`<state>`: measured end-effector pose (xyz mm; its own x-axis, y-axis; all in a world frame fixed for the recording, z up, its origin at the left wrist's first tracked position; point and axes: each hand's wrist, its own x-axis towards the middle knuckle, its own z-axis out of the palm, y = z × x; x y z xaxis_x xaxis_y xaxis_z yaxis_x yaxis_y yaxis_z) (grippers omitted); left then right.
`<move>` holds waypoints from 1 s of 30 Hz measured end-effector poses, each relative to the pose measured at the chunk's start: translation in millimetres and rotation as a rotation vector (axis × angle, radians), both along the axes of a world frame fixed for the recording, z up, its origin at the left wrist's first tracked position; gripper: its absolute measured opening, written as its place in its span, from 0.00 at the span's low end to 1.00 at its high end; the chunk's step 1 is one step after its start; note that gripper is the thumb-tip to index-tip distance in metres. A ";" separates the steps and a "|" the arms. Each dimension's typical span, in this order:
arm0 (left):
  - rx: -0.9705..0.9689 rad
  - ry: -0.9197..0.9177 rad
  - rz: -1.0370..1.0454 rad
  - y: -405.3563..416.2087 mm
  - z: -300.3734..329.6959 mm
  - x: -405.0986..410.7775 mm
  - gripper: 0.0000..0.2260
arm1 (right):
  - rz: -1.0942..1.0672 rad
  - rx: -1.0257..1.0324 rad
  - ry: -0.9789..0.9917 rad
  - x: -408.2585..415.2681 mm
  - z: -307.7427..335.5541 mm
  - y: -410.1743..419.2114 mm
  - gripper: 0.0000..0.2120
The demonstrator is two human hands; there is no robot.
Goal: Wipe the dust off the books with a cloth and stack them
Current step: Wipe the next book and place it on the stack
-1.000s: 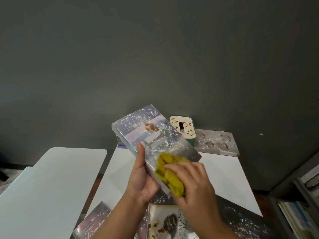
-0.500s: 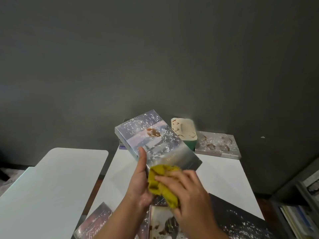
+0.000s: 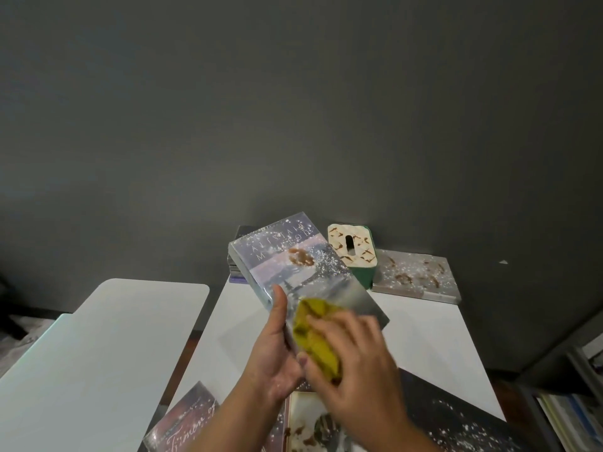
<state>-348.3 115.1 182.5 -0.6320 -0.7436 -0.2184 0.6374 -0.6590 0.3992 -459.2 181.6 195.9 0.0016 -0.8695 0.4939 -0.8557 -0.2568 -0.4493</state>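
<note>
one book aloft over table, long axis running away, far-left. left hand clamps near-left edge. right hand bunches cloth on near end; dusty stretch lies ahead of it.

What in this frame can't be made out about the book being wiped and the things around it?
Head view only:
- Held book: its near end is hidden by the yellow cloth and the right hand.
- Left hand: its fingers behind the book are out of sight.
- Books at the bottom edge: cut off by the frame, title partly readable.
- Dark stack behind: mostly covered by the held book.
</note>
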 end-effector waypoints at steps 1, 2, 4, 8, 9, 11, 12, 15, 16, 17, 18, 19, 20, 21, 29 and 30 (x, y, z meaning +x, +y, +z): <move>0.009 -0.015 -0.013 0.3 -0.4 0.2 0.39 | 0.045 -0.015 0.011 2.3 -1.7 2.2 0.16; 0.005 -0.022 -0.013 0.5 -0.4 -0.2 0.40 | 0.052 -0.036 0.019 -0.3 -2.8 -1.0 0.14; -0.021 -0.021 0.012 0.6 -0.9 -3.8 0.39 | -0.030 -0.054 0.025 -13.3 -2.3 -17.3 0.11; -0.075 -0.049 0.003 5.0 1.1 -8.9 0.40 | -0.246 0.029 -0.007 -52.3 -0.7 -52.1 0.09; -0.073 -0.047 0.004 5.6 -0.1 -8.9 0.40 | -0.274 0.043 -0.011 -55.6 0.1 -54.7 0.09; -0.059 -0.054 0.017 5.8 -0.8 -7.9 0.41 | -0.308 0.043 -0.011 -47.1 3.3 -48.4 0.09; -0.055 -0.062 0.024 5.2 -0.2 -7.3 0.41 | -0.300 0.021 0.007 -36.1 5.7 -40.4 0.08; -0.026 -0.051 0.044 1.6 -1.9 -4.4 0.38 | -0.112 -0.014 0.055 0.2 2.9 -13.0 0.08; -0.017 -0.043 0.045 1.6 -2.9 -3.4 0.35 | -0.043 -0.006 0.052 5.2 0.4 -8.7 0.08; -0.012 -0.034 0.041 1.6 -3.7 -2.7 0.34 | -0.010 -0.003 0.047 4.4 -0.7 -10.2 0.08; -0.017 -0.026 0.033 2.7 -2.9 -2.4 0.34 | -0.023 -0.002 0.035 -1.2 -1.1 -16.6 0.08; -0.037 -0.030 0.020 4.4 -1.7 -2.7 0.36 | -0.064 0.003 0.021 -9.8 -0.6 -25.7 0.07; -0.062 -0.046 0.005 6.3 -0.2 -3.0 0.37 | -0.120 0.015 0.003 -20.0 0.1 -35.8 0.06; -0.082 -0.066 -0.011 8.2 0.2 -3.1 0.37 | -0.183 0.036 -0.017 -31.5 0.8 -45.7 0.07; -0.043 -0.037 0.033 5.4 0.2 -0.1 0.33 | -0.137 0.007 0.036 -1.8 7.0 -28.2 0.07; -0.019 -0.044 0.050 4.0 -2.4 1.0 0.30 | -0.079 0.003 0.059 8.1 4.9 -19.0 0.07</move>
